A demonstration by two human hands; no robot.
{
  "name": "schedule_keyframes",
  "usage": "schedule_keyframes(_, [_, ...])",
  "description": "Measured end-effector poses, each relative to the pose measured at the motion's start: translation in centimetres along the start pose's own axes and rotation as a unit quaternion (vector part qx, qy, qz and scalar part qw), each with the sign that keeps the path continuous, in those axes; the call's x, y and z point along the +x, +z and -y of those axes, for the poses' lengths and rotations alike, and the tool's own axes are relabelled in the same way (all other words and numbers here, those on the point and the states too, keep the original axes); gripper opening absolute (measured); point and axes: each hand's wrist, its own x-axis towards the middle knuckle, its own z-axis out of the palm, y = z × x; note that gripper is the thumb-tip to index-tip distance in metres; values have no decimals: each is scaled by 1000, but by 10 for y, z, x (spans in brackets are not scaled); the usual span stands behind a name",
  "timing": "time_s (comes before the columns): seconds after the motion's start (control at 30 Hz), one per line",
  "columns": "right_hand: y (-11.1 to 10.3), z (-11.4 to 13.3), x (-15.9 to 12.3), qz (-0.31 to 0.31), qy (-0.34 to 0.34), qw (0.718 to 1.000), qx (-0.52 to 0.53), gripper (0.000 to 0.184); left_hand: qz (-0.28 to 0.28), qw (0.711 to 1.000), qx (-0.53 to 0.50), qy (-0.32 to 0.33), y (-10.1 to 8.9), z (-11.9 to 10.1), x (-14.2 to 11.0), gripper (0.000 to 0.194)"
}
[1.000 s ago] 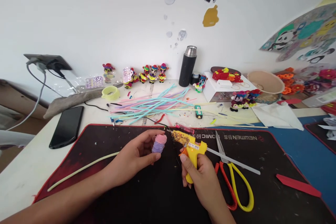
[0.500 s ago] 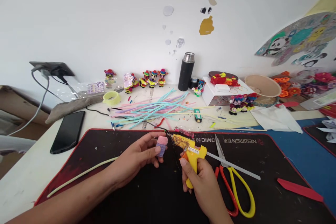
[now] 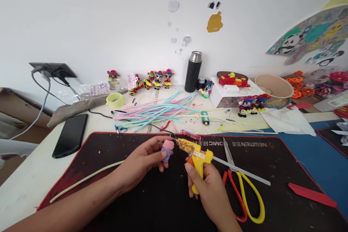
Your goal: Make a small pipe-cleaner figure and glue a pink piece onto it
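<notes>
My left hand (image 3: 150,156) is closed around a small fuzzy pink-and-purple roll (image 3: 167,150), which looks like wound pipe cleaner. In my right hand (image 3: 202,181) is a yellow hot glue gun (image 3: 199,157), its orange trigger under my fingers. The gun's nozzle points left, close to the top of the roll; whether they touch I cannot tell. A long translucent glue stick (image 3: 241,171) sticks out of the gun's back. A pale yellow pipe cleaner (image 3: 87,179) lies on the mat, partly behind my left wrist.
Scissors (image 3: 244,192) with red and yellow handles lie beside my right hand on the black mat (image 3: 130,206). Pastel pipe cleaners (image 3: 160,110) are heaped behind it. A phone (image 3: 70,136) is at left, a black flask (image 3: 193,71) at the back, a red strip (image 3: 312,195) at right.
The glue gun's nozzle has shifted very slightly left towards the roll. Both hands keep their grips, and the camera view has tilted a little.
</notes>
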Motion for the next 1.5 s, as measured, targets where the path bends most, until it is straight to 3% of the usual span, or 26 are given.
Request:
schedule_keyframes(0.17, [1, 2, -2, -8, -4, 1000, -3, 63, -6, 1000, -8, -7, 1, 0, 0, 41])
schedule_keyframes(0.47, [4, 13, -7, -14, -10, 1000, 8, 59, -16, 998, -64, -26, 2, -2, 1, 47])
schedule_keyframes(0.8, [0, 5, -2, 6, -4, 1000, -13, 65, 15, 985, -148, -81, -1, -5, -2, 44])
schedule_keyframes(1.1, [0, -2, -1, 7, -22, 1000, -12, 57, 43, 973, -200, -107, -4, -1, -8, 38])
schedule_keyframes(1.33, [0, 0, -3, 4, -28, 1000, -13, 57, 50, 973, -198, -105, -2, -1, -9, 37])
schedule_keyframes(1.5, [0, 0, -3, 3, -25, 1000, -4, 59, 19, 990, -118, -71, -1, -1, -9, 34])
